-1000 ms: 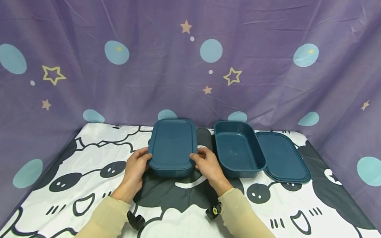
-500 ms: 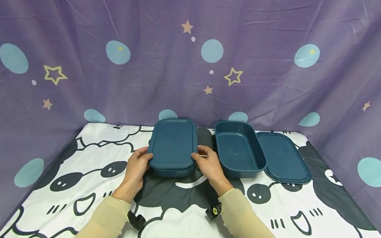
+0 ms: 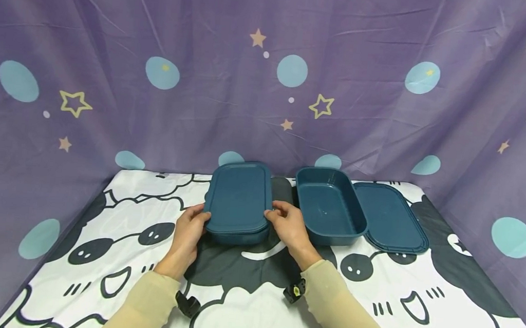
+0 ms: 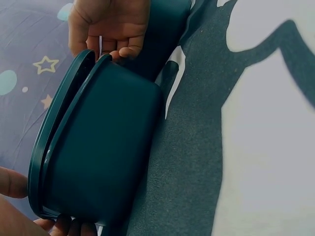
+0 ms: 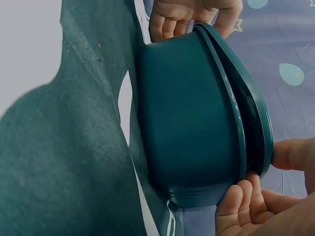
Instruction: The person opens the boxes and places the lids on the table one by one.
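A dark blue rectangular food container (image 3: 237, 237) sits left of centre, its matching lid (image 3: 239, 198) lying over the top. The lid is tilted: its near edge stands off the rim, with the wider gap on the right, plain in the right wrist view. At the left near corner my left hand (image 3: 187, 230) has its thumb on the lid's edge and its fingers against the container's side. My right hand (image 3: 289, 232) pinches the lid's right edge between thumb and fingers. The inside of this container is hidden.
Just right of the lidded container stands a second, uncovered blue container (image 3: 329, 208) with nothing in it. Its lid-like flat panel (image 3: 393, 218) lies beside it. A cartoon-print cloth (image 3: 251, 317) covers the table; a purple curtain (image 3: 201, 118) hangs behind.
The lid's near right corner has risen a little with my right hand, and a gap has opened under it. My left hand and the other container have stayed put.
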A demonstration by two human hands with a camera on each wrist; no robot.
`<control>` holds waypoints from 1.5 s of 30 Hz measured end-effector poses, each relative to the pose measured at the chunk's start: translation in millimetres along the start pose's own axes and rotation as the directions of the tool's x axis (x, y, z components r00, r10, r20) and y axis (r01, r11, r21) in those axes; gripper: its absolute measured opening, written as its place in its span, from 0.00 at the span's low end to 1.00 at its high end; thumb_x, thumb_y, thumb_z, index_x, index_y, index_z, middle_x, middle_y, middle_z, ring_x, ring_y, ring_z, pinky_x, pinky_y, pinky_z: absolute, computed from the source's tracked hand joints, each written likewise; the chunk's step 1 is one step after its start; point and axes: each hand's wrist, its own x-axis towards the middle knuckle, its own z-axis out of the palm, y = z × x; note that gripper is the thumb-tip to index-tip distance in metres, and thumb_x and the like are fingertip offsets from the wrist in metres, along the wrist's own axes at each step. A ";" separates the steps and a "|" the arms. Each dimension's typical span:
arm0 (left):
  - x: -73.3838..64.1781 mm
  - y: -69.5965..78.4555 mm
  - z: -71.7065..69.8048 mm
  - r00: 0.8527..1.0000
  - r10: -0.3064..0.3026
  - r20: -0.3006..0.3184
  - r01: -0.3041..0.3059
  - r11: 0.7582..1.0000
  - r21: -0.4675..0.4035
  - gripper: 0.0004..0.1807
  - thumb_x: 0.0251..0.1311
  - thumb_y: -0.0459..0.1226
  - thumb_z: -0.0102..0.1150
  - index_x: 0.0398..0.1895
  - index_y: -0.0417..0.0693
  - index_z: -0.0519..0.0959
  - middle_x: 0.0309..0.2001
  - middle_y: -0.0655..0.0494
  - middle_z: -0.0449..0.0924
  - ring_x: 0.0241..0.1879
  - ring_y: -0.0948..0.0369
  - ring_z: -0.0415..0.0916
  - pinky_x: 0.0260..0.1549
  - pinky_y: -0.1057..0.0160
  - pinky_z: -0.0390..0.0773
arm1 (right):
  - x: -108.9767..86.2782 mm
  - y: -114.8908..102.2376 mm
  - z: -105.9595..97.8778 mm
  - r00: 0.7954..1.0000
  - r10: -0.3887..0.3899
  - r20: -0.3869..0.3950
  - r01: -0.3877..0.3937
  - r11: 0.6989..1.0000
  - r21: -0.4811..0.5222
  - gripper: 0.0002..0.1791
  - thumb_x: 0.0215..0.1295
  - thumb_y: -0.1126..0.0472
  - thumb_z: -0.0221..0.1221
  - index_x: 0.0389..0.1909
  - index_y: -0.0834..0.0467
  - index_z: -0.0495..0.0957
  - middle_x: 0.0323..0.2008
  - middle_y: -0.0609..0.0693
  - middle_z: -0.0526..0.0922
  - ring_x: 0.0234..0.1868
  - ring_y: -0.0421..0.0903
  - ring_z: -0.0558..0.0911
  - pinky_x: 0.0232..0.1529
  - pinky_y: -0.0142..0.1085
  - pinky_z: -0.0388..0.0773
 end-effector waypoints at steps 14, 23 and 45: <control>-2.6 1.6 -0.2 0.996 0.083 -0.029 -0.079 0.990 0.120 0.24 0.61 0.34 0.52 0.61 0.33 0.69 0.53 0.39 0.72 0.49 0.52 0.69 0.48 0.58 0.69 | -0.5 -2.7 -0.3 1.000 0.019 -0.004 -0.019 0.999 0.031 0.23 0.63 0.61 0.60 0.58 0.65 0.73 0.33 0.51 0.78 0.33 0.44 0.75 0.33 0.34 0.73; -7.0 4.7 -2.3 0.940 0.340 -0.013 -0.308 0.865 0.396 0.25 0.57 0.34 0.58 0.57 0.31 0.71 0.54 0.35 0.69 0.57 0.45 0.65 0.58 0.49 0.63 | -1.2 -1.4 -0.1 1.000 0.028 -0.001 -0.028 0.999 0.031 0.23 0.64 0.61 0.60 0.58 0.64 0.72 0.33 0.51 0.77 0.33 0.44 0.75 0.33 0.34 0.74; -44.5 10.2 18.6 0.627 0.747 0.221 -0.690 0.400 0.604 0.21 0.47 0.32 0.69 0.48 0.36 0.79 0.47 0.43 0.74 0.48 0.46 0.69 0.50 0.48 0.66 | -1.6 -1.1 1.1 1.000 0.028 -0.010 -0.027 0.999 0.037 0.23 0.63 0.61 0.61 0.58 0.64 0.72 0.34 0.51 0.77 0.33 0.44 0.75 0.32 0.34 0.74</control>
